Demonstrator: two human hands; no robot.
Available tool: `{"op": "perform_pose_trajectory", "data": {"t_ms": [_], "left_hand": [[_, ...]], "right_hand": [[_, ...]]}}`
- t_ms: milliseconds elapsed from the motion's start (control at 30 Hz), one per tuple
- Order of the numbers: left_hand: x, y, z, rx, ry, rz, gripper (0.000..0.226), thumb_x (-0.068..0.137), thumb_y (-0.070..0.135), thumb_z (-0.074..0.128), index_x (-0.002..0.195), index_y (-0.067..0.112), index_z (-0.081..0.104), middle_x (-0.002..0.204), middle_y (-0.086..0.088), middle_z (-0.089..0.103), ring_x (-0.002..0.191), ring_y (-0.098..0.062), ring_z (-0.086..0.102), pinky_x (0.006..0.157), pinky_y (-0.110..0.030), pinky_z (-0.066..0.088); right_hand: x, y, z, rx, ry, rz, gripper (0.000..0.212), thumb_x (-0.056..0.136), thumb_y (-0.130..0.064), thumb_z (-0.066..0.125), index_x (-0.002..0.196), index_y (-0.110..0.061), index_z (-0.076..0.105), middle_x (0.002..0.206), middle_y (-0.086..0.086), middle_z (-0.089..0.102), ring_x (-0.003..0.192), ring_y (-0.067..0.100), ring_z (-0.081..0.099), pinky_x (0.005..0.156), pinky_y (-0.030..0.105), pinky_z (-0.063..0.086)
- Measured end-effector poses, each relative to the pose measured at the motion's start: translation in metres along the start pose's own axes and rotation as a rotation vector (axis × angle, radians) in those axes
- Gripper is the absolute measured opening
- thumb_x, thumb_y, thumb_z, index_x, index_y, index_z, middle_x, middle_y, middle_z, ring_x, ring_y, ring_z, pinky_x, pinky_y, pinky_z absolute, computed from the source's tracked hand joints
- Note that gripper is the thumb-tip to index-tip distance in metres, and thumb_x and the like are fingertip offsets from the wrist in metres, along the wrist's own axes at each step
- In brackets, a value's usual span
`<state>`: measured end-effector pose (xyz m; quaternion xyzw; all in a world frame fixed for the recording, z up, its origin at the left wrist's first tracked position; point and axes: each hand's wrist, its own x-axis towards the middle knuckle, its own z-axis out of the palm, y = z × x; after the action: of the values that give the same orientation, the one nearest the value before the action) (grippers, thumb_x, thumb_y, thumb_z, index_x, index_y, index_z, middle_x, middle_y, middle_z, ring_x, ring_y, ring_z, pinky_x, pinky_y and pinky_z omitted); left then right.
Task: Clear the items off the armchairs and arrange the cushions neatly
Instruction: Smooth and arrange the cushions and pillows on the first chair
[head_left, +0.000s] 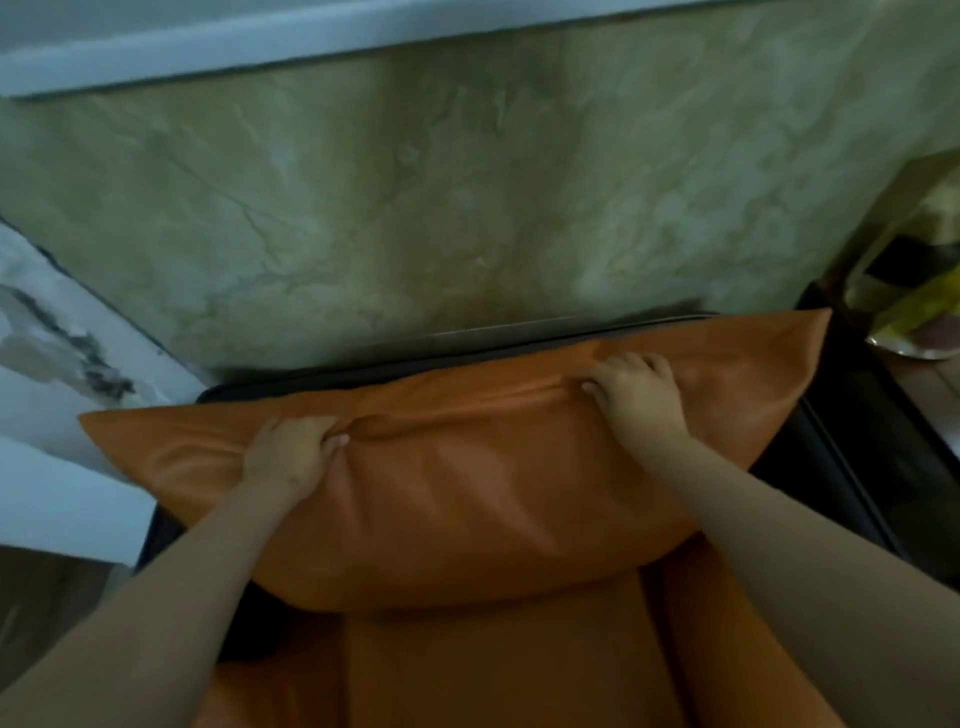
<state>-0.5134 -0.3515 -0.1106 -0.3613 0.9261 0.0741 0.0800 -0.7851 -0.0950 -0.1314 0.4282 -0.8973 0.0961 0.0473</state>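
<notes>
Against the dark back of the armchair (857, 457) leans a wide orange cushion (467, 499), its lower edge resting on the armchair's orange seat (493, 670). The left hand (291, 452) has its fingers clenched on a bunched fold near the cushion's top edge. The right hand (639, 395) grasps that edge with curled fingers, toward the armchair's right side.

A home sitting room: an orange armchair (509, 675) and cushion (467, 499) under the fingers (631, 364), a marbled wall (467, 208) beyond them, a laden bench (935, 387) to their right.
</notes>
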Motion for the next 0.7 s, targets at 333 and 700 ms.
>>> {"op": "perform_pose_trajectory", "data": {"t_ms": [333, 700], "left_hand": [[0.000, 0.007, 0.033, 0.094, 0.158, -0.008, 0.043, 0.098, 0.034, 0.044, 0.138, 0.015, 0.048, 0.140, -0.010, 0.051, 0.136, -0.023, 0.038, 0.115, -0.044, 0.013], [-0.014, 0.005, 0.032, 0.048, 0.449, 0.028, 0.040, 0.097, 0.031, 0.035, 0.115, 0.011, 0.064, 0.115, -0.010, 0.066, 0.113, -0.030, 0.054, 0.102, -0.042, 0.028]], "right_hand": [[-0.013, 0.002, 0.015, -0.064, -0.054, -0.096, 0.061, 0.089, -0.059, 0.030, 0.123, -0.015, 0.056, 0.126, 0.009, 0.060, 0.123, 0.028, 0.049, 0.114, 0.046, 0.019], [-0.030, 0.048, 0.013, -0.204, 0.234, -0.148, 0.047, 0.096, -0.047, 0.039, 0.080, -0.012, 0.066, 0.080, 0.007, 0.067, 0.087, 0.031, 0.060, 0.103, 0.048, 0.030]]}}
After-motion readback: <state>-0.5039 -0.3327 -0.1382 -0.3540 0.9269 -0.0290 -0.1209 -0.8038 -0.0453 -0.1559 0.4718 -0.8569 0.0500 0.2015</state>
